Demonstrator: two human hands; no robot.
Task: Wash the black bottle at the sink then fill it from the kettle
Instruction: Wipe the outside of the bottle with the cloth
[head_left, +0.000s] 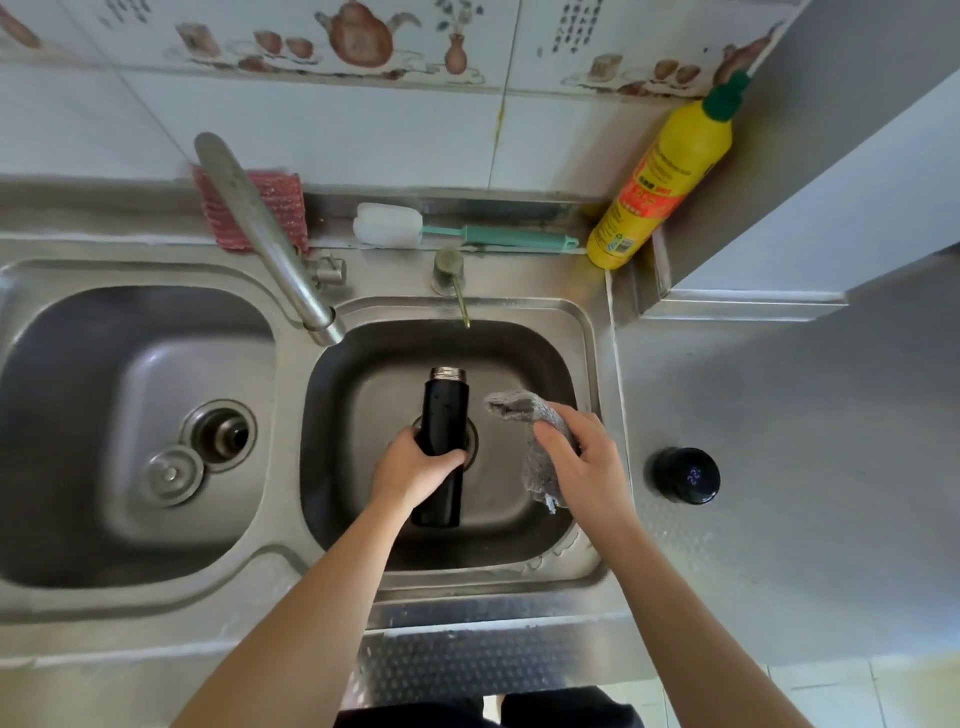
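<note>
Centrally, black bottle (443, 415) gripped by left hand (415, 470) above right sink basin (332, 467), grey cloth (540, 457) clutched by right hand (584, 462) beside bottle, lid (685, 475) set right of basin.

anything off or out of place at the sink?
Little stands out. The left basin's drain plug lies beside its drain, not in it. The black bottle's lid sits on the counter, expected during washing.

Yellow detergent bottle (662, 179) in the corner, white bottle brush (447, 232) on the ledge — red scouring pad (272, 205) behind the tap.
</note>
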